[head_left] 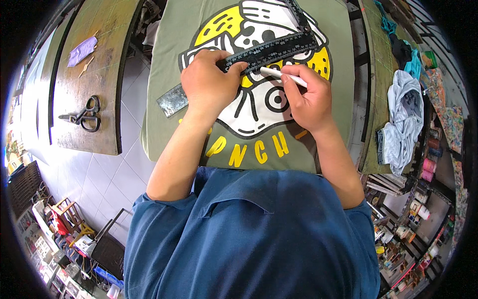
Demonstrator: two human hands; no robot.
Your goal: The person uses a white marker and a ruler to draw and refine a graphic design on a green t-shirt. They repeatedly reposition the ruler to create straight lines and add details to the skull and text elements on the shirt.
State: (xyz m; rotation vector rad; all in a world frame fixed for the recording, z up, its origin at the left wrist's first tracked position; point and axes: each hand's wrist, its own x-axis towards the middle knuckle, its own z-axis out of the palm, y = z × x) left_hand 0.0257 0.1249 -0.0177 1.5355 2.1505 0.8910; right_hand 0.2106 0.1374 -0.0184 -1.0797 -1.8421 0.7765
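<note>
An olive-green cloth (167, 134) lies flat in front of me, bearing a black, white and yellow cartoon print. Across the print runs a black L-shaped ruler (286, 46) with pale graduations. My left hand (211, 79) is closed on the ruler, thumb on its near edge and fingers at its far side. Past the wrist, a shiny grey metal end (172, 101) sticks out, its join hidden by the hand. My right hand (309, 94) pinches a slim white pen (284, 76), its tip beside the ruler's near edge.
On the left board (99, 50) lie black-handled scissors (84, 114) and a small lilac cloth piece (82, 52). Crumpled light-grey fabric (404, 122) rests on the right-hand table (376, 99). Thread spools (429, 169) and a cluttered shelf stand farther right. A dark chair (107, 251) is at lower left.
</note>
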